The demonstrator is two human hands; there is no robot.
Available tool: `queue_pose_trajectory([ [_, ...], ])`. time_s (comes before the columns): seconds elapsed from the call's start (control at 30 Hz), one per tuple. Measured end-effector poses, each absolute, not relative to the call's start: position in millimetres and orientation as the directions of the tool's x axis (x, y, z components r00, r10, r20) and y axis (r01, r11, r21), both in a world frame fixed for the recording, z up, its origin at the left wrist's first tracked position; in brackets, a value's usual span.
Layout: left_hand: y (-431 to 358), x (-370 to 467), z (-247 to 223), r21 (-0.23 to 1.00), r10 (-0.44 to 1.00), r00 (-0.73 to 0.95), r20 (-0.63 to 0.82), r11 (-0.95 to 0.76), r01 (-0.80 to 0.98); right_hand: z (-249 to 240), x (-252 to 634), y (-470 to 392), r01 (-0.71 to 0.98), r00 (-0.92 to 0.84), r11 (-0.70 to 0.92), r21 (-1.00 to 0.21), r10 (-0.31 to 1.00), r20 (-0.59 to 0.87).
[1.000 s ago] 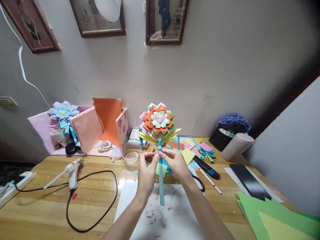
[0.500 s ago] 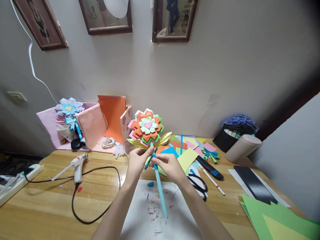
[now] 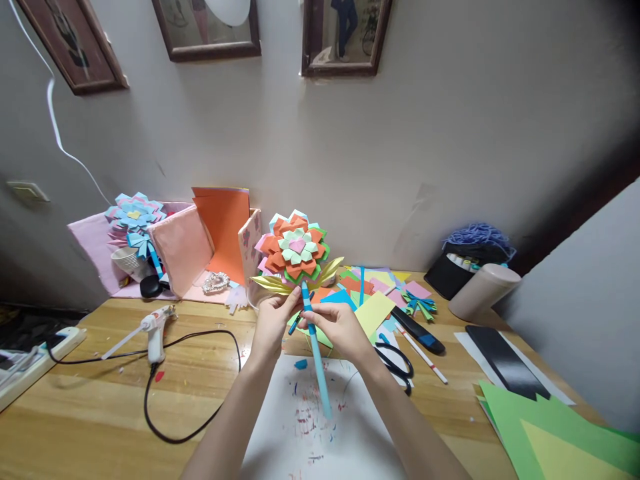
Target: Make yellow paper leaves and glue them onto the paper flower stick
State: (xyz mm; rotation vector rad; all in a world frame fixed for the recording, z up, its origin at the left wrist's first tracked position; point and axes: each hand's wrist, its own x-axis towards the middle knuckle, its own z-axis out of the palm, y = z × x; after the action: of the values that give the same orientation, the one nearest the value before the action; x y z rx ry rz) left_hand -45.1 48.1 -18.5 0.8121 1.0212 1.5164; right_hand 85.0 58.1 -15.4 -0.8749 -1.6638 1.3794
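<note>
A layered paper flower (image 3: 297,248) in orange, green, white and pink, with gold paper leaves (image 3: 274,285), stands up on a light-blue stem (image 3: 319,373) striped with darker blue. My left hand (image 3: 273,323) closes its thumb and fingers on the stem just under the leaves. Slightly lower, my right hand (image 3: 336,325) pinches the stem at a dark-blue band. A small dark-blue strip sticks out beside the stem between the hands; whether it is attached I cannot tell. Below lies a white sheet (image 3: 315,433) with coloured marks.
At left are a hot glue gun (image 3: 156,333) with its black cord and a pink box (image 3: 183,250) near another paper flower (image 3: 135,215). To the right lie paper scraps (image 3: 375,313), scissors (image 3: 397,367), a utility knife (image 3: 417,331), a phone (image 3: 505,360) and green paper (image 3: 560,433).
The flower is turned slightly more upright, and the stem's lower end has risen a little. Both hands keep their hold. The whole view has shifted slightly.
</note>
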Motion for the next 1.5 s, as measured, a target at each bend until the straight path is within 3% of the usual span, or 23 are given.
queue_pose_trajectory([
  [0.27,49.8,-40.6,-21.6,0.89,0.979,-0.199,-0.042,-0.054,-0.452,-18.3,86.0,60.7,0.043,-0.434,0.184,-0.982,0.889,0.147],
  [1.03,50.7,-34.2,-28.2,0.927,0.964,-0.262,-0.05,-0.053,-0.371,-22.4,86.0,64.7,0.088,-0.435,0.152,-0.984,0.895,0.1],
  [1.5,46.6,-32.0,-22.8,0.954,0.963,-0.259,0.074,-0.144,-0.264,-24.2,81.5,63.4,0.044,-0.421,0.149,-0.988,0.899,0.117],
])
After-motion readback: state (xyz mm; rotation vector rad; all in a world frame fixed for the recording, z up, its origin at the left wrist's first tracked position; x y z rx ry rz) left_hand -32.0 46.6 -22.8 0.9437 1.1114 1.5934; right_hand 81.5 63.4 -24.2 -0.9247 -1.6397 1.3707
